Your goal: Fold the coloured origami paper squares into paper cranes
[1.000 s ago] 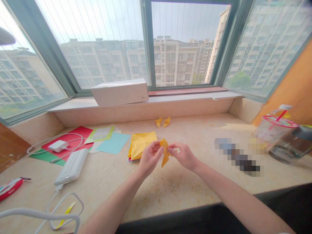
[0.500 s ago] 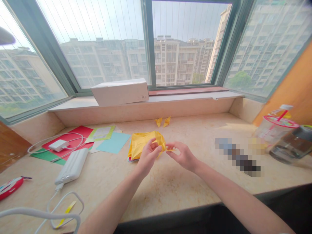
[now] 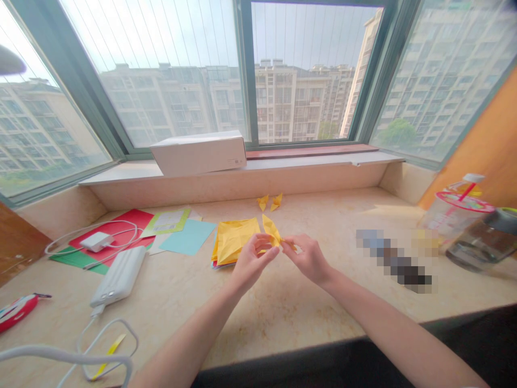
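Note:
Both my hands meet above the stone counter on a small folded piece of yellow paper [image 3: 271, 229], whose pointed tip sticks up and away from me. My left hand [image 3: 252, 261] pinches its left side with thumb and fingers. My right hand [image 3: 307, 257] pinches its right end. Just behind my left hand lies a stack of yellow paper sheets [image 3: 233, 240] flat on the counter. Two small folded yellow paper figures [image 3: 270, 202] stand further back near the wall.
Red, green and light blue sheets [image 3: 188, 237] lie at the left, with a white charger and cable [image 3: 96, 241] and a white power bank [image 3: 119, 275]. A white box [image 3: 199, 152] rests on the sill. Clear cup with red lid [image 3: 454, 214] and a bottle [image 3: 480, 237] stand right.
The folded yellow paper hung downward between my hands a second ago. It has been turned up, and its tip now points up and away. Both hands stayed in about the same place.

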Available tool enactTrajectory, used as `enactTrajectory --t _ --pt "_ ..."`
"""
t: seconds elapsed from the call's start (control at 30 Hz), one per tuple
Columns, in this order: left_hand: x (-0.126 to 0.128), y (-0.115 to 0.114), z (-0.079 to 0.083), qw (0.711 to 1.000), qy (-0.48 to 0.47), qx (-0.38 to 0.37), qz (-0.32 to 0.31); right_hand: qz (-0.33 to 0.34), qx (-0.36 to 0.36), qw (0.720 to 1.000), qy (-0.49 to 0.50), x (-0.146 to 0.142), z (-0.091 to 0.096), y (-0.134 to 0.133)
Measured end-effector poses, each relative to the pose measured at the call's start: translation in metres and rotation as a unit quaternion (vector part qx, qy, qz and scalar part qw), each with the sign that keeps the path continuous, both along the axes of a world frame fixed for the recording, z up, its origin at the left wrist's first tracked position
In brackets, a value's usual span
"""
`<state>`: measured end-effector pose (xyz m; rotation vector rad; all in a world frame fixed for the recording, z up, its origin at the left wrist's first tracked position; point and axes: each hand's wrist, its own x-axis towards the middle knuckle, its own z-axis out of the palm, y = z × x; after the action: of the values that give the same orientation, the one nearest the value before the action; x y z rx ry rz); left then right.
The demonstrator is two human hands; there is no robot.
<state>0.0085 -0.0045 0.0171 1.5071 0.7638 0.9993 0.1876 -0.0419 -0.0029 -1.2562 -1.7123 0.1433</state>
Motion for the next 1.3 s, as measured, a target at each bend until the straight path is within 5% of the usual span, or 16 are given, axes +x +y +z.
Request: enactTrajectory --t 0.53,0.8,1.03,1.3 --pt "-0.001 -0.003 -0.004 0.979 0.09 0.16 0.09 0.026 0.047 0.996 -0.065 -0.003 -0.002 -0.001" --pt "-0.002 0.001 -0.006 0.969 0.109 0.182 0.124 0.007 -0.014 0.996 0.086 -0.008 -0.007 -0.002" --pt "0.0 0.001 -0.005 0.984 0.085 0.132 0.086 0.019 -0.1 0.975 0.198 -0.012 -0.004 -0.001" --pt "-0.002 0.0 -0.007 0.981 0.086 0.16 0.071 -0.007 -0.08 0.964 0.253 -0.003 0.003 0.005"
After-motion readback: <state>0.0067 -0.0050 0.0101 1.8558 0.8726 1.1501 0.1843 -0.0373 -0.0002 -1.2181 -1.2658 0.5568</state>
